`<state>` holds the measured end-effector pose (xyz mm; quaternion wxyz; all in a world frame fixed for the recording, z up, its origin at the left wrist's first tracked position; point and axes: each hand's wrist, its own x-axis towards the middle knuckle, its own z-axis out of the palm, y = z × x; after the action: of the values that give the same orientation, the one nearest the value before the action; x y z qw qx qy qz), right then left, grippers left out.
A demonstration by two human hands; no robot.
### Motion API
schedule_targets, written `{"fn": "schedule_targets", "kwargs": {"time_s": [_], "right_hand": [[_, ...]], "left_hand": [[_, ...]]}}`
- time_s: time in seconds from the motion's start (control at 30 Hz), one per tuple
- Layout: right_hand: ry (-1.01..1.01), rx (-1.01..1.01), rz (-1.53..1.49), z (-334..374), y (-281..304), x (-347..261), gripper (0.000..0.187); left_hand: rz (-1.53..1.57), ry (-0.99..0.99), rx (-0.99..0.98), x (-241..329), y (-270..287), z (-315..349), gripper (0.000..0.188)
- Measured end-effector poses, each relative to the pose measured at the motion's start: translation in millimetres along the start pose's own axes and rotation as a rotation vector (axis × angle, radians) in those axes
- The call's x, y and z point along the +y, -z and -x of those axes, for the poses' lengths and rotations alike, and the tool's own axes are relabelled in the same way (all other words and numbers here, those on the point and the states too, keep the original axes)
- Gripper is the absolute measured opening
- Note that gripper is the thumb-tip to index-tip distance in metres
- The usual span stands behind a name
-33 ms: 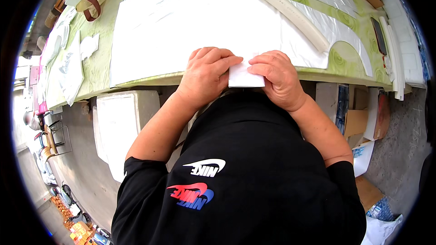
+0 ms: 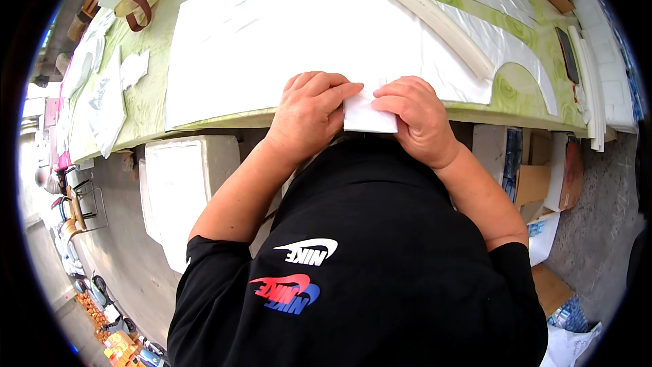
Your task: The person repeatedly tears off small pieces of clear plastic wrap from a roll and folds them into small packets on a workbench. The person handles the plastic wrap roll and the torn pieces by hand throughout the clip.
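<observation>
At the near edge of the table, both my hands grip a small white rectangular piece (image 2: 370, 115) that looks like a folded sheet. My left hand (image 2: 305, 115) has its fingers curled, with thumb and forefinger on the piece's left side. On the other side, my right hand (image 2: 422, 119) pinches it, the fingertips resting on its upper face. The lower part of the piece hangs just past the table edge, close to my black shirt. Beneath and beyond my hands lies a large white sheet (image 2: 272, 47); the undersides of both hands are hidden.
A green patterned tablecloth (image 2: 153, 95) covers the table. A long cream strip (image 2: 435, 20) crosses the white sheet toward the right. Farther right is a dark phone (image 2: 566, 54). A bag with brown handles (image 2: 129, 5) sits far left. Below stand a white box (image 2: 173, 190) and cardboard (image 2: 533, 183).
</observation>
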<state>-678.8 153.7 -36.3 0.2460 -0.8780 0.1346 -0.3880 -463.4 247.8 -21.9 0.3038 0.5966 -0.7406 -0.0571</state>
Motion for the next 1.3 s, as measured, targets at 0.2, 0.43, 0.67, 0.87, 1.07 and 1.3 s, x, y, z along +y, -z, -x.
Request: {"fn": "schedule_targets", "kwargs": {"time_s": [0.2,0.43,0.67,0.87,1.07,1.3], "right_hand": [[-0.108,0.098,0.139,-4,-4,-8,0.038],[-0.120,-0.012,0.213,-5,-3,-4,0.034],[-0.182,-0.036,0.324,-16,-1,-1,0.017],[-0.364,-0.181,0.319,-29,1,7,0.013],[-0.449,-0.183,0.350,-38,-6,9,0.019],[-0.479,-0.351,0.485,-51,-6,4,0.019]], "left_hand": [[0.016,0.053,0.060,3,-8,4,0.034],[0.028,0.102,0.131,8,-8,2,0.027],[-0.036,0.122,0.112,8,-4,-1,0.008],[-0.022,0.307,0.056,9,-3,-6,0.038],[-0.003,0.352,0.051,8,-4,-7,0.053],[0.042,0.423,0.088,10,-5,-7,0.058]]}}
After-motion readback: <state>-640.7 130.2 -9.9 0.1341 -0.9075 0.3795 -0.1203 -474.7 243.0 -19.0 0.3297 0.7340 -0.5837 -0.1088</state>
